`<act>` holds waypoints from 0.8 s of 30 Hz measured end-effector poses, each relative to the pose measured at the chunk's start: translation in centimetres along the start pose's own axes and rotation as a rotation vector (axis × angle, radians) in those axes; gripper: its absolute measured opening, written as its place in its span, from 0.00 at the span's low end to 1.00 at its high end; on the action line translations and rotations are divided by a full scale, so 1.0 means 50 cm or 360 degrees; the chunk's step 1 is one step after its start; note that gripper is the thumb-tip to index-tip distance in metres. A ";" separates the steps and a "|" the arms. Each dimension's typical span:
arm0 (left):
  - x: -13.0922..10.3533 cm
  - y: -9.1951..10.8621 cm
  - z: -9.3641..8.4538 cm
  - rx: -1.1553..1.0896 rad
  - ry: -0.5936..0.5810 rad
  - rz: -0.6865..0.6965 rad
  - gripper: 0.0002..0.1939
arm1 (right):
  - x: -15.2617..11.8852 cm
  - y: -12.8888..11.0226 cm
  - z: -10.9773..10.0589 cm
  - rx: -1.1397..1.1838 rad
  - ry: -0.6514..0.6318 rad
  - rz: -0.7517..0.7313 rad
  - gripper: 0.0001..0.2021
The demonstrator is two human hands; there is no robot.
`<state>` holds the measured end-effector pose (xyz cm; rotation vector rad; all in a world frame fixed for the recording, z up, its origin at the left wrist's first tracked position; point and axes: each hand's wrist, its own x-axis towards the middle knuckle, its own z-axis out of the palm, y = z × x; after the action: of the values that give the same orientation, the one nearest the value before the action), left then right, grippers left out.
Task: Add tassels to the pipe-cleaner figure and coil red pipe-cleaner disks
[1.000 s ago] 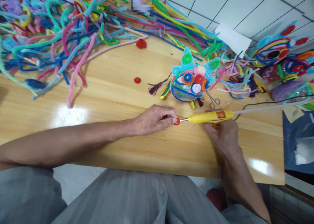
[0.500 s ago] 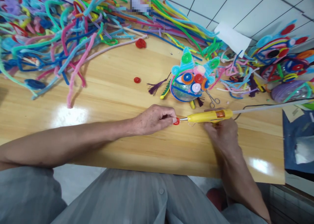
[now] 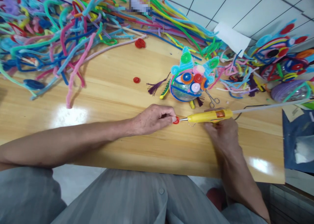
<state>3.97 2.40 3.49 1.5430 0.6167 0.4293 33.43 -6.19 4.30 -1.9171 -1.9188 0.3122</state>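
My left hand (image 3: 155,118) pinches a small red pipe-cleaner coil (image 3: 176,120) between thumb and fingers, just above the wooden table. Wrapped round the handle of a yellow hot glue gun (image 3: 207,116), my right hand (image 3: 224,132) holds it level. The gun's metal nozzle points left, its tip at or very near the coil's right edge. A long clear glue stick (image 3: 265,107) runs out of the gun's back. Beyond both hands sits a decorated animal head (image 3: 185,83) with blue ears and coiled pipe-cleaner features.
Two red coils (image 3: 140,43) lie further back on the wooden table (image 3: 110,80). Pipe cleaners (image 3: 71,50) are heaped at the back left. Small scissors (image 3: 214,100) rest beside the head. More decorated pieces (image 3: 274,52) stand at the right, near a black cord (image 3: 252,106).
Almost nothing differs. The red coil and left fingers have shifted very slightly, while the glue gun stays at the coil.
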 end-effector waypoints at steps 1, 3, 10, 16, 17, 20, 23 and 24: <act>0.000 0.000 0.000 -0.0009 0.0001 -0.0004 0.11 | 0.000 0.000 0.000 0.0006 0.0006 0.0002 0.09; 0.000 0.001 0.000 -0.0015 0.0001 -0.0008 0.11 | 0.000 -0.003 0.001 0.0006 0.0039 -0.0002 0.09; 0.002 0.002 -0.001 0.0059 -0.0014 0.0041 0.11 | 0.001 -0.016 0.003 -0.0004 0.0023 0.0048 0.13; 0.003 0.001 -0.001 0.0074 -0.0018 0.0054 0.10 | 0.001 -0.015 0.006 -0.0003 0.0052 0.0041 0.13; 0.003 0.001 -0.001 0.0076 -0.0020 0.0053 0.10 | 0.001 -0.015 0.006 -0.0005 0.0047 0.0034 0.13; 0.003 0.002 -0.002 0.0086 -0.0030 0.0050 0.10 | 0.002 -0.015 0.006 -0.0013 0.0020 0.0021 0.13; 0.002 0.003 -0.002 0.0082 -0.0027 0.0057 0.10 | 0.004 -0.012 0.005 -0.0014 0.0011 0.0018 0.13; 0.002 0.002 -0.002 0.0078 -0.0024 0.0060 0.10 | 0.004 -0.010 0.004 -0.0017 0.0016 0.0022 0.13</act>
<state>3.99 2.52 3.61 1.6050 0.5909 0.4330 32.90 -5.96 4.34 -1.9360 -1.9051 0.2969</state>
